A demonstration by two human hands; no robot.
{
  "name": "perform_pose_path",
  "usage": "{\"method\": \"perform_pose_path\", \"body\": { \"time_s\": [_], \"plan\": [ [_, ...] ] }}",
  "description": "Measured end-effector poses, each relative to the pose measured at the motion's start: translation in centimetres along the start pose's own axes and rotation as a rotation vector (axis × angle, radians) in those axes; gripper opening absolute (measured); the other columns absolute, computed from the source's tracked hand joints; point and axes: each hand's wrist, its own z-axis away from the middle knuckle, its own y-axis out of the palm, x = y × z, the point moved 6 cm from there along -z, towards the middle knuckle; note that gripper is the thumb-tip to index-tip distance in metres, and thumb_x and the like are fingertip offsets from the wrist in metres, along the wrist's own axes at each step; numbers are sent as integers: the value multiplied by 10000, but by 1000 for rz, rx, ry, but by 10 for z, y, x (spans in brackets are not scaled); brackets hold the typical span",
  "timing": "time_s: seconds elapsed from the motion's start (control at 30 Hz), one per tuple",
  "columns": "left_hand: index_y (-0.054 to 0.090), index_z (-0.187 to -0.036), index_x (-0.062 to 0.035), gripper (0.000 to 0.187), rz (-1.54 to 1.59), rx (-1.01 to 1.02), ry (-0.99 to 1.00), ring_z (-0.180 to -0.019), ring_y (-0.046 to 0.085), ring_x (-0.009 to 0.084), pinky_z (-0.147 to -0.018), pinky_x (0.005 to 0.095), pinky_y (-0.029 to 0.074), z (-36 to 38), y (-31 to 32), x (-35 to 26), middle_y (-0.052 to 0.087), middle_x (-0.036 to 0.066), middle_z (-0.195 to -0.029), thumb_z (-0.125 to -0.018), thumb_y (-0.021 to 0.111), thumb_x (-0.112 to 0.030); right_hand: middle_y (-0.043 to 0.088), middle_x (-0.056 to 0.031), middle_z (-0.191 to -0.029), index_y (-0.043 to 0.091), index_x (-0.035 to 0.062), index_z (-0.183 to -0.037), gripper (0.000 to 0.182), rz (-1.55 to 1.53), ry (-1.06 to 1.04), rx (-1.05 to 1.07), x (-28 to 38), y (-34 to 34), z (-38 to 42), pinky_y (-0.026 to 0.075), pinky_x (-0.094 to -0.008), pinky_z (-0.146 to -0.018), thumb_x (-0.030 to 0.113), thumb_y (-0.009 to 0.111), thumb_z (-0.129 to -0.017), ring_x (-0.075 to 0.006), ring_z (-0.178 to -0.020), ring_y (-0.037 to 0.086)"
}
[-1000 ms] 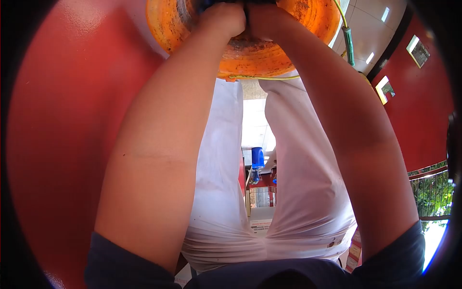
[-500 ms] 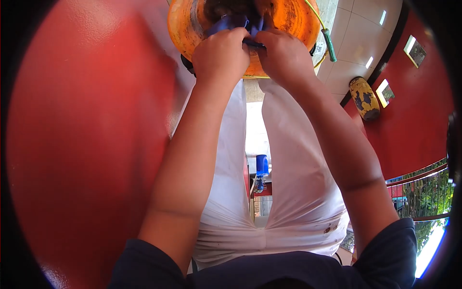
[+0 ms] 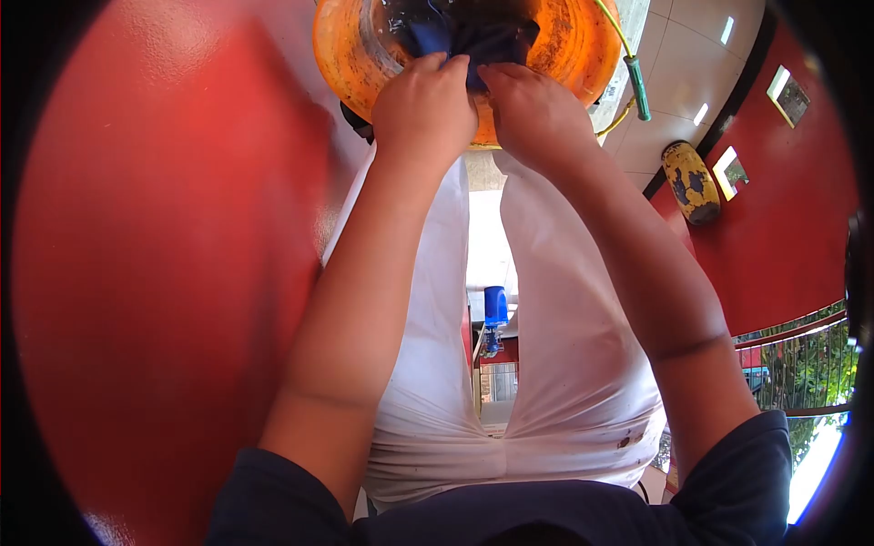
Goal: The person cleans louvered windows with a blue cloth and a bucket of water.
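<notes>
A dark blue cloth (image 3: 487, 44) hangs into an orange bucket (image 3: 350, 55) at the top of the view. My left hand (image 3: 424, 102) is closed on the cloth's near left part, fingers curled away from me. Close beside it, my right hand (image 3: 535, 111) grips the same cloth from the right. Both hands are over the bucket's near rim. The bucket's inside looks stained and dark; its bottom is partly hidden by the cloth and my hands.
A green-handled tool (image 3: 636, 89) on a yellow-green cord hangs at the bucket's right side. A red wall (image 3: 164, 273) stands close on the left. To the right are a worn yellow cylinder (image 3: 690, 182) and another red wall (image 3: 783, 227). A blue object (image 3: 494, 306) shows between my legs.
The cloth has spread wider and hangs further into the bucket. My hands have moved slightly lower, with their fingers more extended over the cloth. The bucket shows a little lower in view.
</notes>
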Motion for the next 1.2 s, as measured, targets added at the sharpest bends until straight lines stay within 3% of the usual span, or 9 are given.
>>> {"method": "perform_pose_path", "body": {
  "time_s": [0.13, 0.27, 0.37, 0.43, 0.53, 0.6, 0.73, 0.93, 1.2],
  "plan": [
    [598, -1362, -155, 430, -257, 77, 88, -1338, 510, 280, -1003, 431, 516, -53, 70, 26, 547, 98, -1449, -954, 463, -166, 427, -179, -1544, 372, -13, -1490, 585, 213, 134, 174, -15, 63, -34, 322, -464, -1186, 133, 479, -934, -302, -1447, 394],
    [607, -1366, -190, 454, -257, 220, 63, -1294, 561, 329, -1032, 456, 497, -87, 92, 38, 590, 122, -1412, -917, 568, -132, 565, -177, -1415, 530, 29, -1381, 477, 313, 81, -29, -36, 85, -77, 400, -453, -1115, 208, 515, -939, -298, -1324, 540],
    [784, -1023, -57, 316, -403, 212, 183, -1011, 724, 328, -855, 440, 581, -113, 90, 41, 739, 191, -1063, -925, 491, -123, 643, -215, -1277, 667, 48, -1224, 445, 270, -47, -178, -44, 96, -98, 469, -469, -1025, 352, 550, -919, -337, -1215, 617],
    [776, -1034, -49, 321, -416, 265, 159, -1034, 710, 330, -870, 437, 570, -107, 79, 38, 727, 179, -1102, -921, 480, -102, 695, -241, -1185, 757, 62, -1120, 478, 233, -138, -296, -36, 88, -104, 514, -480, -966, 448, 574, -907, -363, -1143, 667],
    [724, -1186, -93, 327, -403, 403, 54, -1158, 661, 337, -964, 445, 535, -103, 60, 34, 688, 171, -1239, -947, 508, -149, 698, -133, -1227, 681, 114, -1237, 351, 370, 206, 412, -26, 59, -92, 411, -449, -1115, 163, 584, -903, -297, -1206, 639],
    [701, -1230, -213, 342, -440, 393, 39, -1143, 663, 319, -940, 460, 544, -88, 62, 35, 706, 106, -1222, -914, 592, -144, 735, -93, -1100, 734, 145, -1120, 263, 336, 208, 311, -28, 44, -86, 432, -446, -1088, 159, 631, -879, -289, -1100, 683],
    [755, -1072, -145, 201, -218, 210, -42, -965, 721, 298, -843, 408, 573, -37, 21, 25, 751, 94, -1074, -886, 686, -177, 743, -80, -1051, 760, 158, -1054, 227, 232, 125, 60, -8, 13, -34, 479, -431, -1017, 134, 683, -841, -277, -1015, 700],
    [751, -1077, -93, 240, 425, 84, -325, -891, 730, 248, -803, 347, 558, 59, -40, 27, 763, 107, -1007, -842, 758, -147, 733, -83, -1067, 745, 130, -1083, 226, -71, 10, -461, 4, -42, 72, 501, -399, -957, 177, 666, -876, -285, -980, 695],
    [728, -1102, -5, 232, 855, -243, -313, -854, 691, 94, -768, 244, 541, 173, -95, -42, 761, 84, -939, -876, 745, -52, 702, -115, -1178, 644, 110, -1278, 502, -1150, 733, 19, 36, -30, 146, 481, -456, -933, 481, 621, -940, -290, -1033, 679]
  ]
}}
